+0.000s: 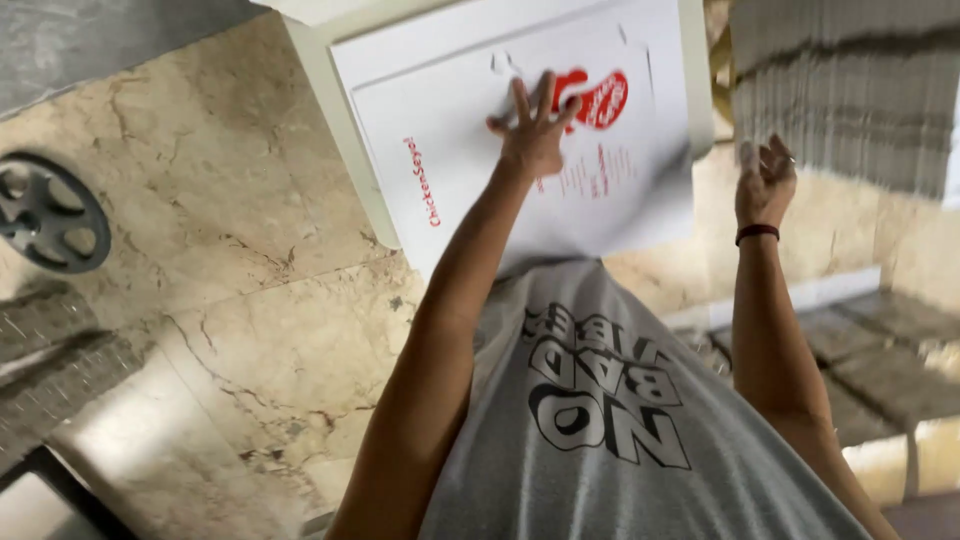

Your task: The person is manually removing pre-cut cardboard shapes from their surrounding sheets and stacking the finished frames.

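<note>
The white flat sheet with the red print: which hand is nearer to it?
Left. The left hand rests fingers spread on the white sheet; the right hand is raised off its right edge, near the grey stack.

Flat white cardboard sheet with red print

It lies unfolded on a pale table, die-cut with notches, corner overhanging the table's edge, fingers spread on its printed middle.

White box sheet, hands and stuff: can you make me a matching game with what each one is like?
1. left hand
2. right hand
3. flat white box sheet
4. round wheel thing

A. dark metal, on the marble floor
B. fingers spread, pressed on the sheet
C. red printing on it
D. dark band on its wrist, touching nothing

Pairs: 1-B, 2-D, 3-C, 4-A
</note>
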